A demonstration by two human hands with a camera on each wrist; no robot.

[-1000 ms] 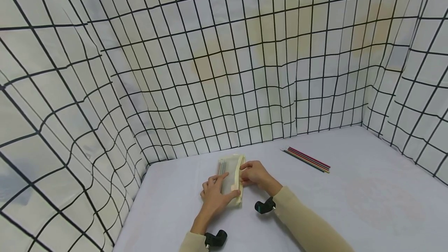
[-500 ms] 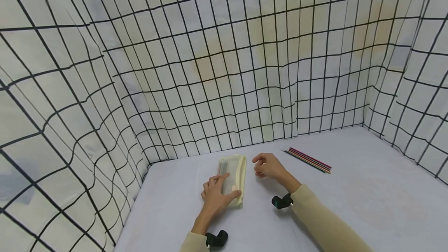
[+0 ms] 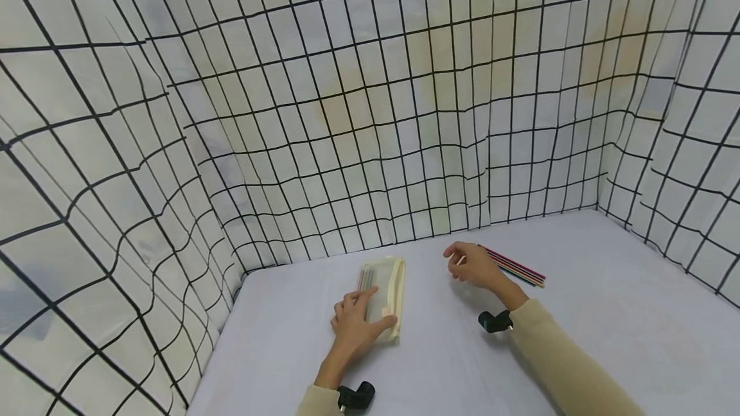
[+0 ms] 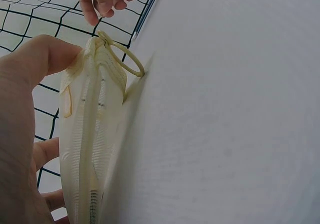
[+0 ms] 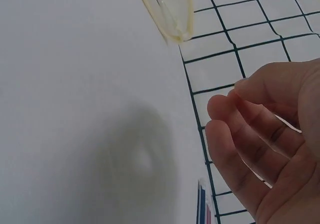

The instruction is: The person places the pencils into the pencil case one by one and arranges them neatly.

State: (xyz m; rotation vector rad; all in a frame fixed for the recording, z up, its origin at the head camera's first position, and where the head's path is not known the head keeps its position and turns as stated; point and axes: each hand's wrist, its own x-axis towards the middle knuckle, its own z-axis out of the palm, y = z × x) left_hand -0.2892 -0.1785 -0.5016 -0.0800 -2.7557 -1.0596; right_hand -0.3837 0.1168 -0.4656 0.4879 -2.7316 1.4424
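A pale yellow, see-through mesh pencil case (image 3: 377, 273) lies on the table, with several thin pencil-like sticks showing along its left side. My left hand (image 3: 351, 326) rests across its near half with spread fingers, the thumb near the zip edge. In the left wrist view, the zip side of the case (image 4: 82, 139) faces the camera, and a yellow loop (image 4: 131, 59) hangs from its end. My right hand (image 3: 475, 267) is in the air beside a bundle of coloured pencils (image 3: 523, 273), partly covering them. Its fingers are loosely curled, holding nothing, in the right wrist view.
White cloth covers the table (image 3: 266, 339). White curtains with a black grid (image 3: 358, 146) stand along the back and both sides. A black wrist camera (image 3: 356, 395) sits on the left wrist and another (image 3: 495, 321) on the right.
My right hand has left the zip edge of the pencil case and moved right to the loose pencils. The left hand and the case have stayed put.
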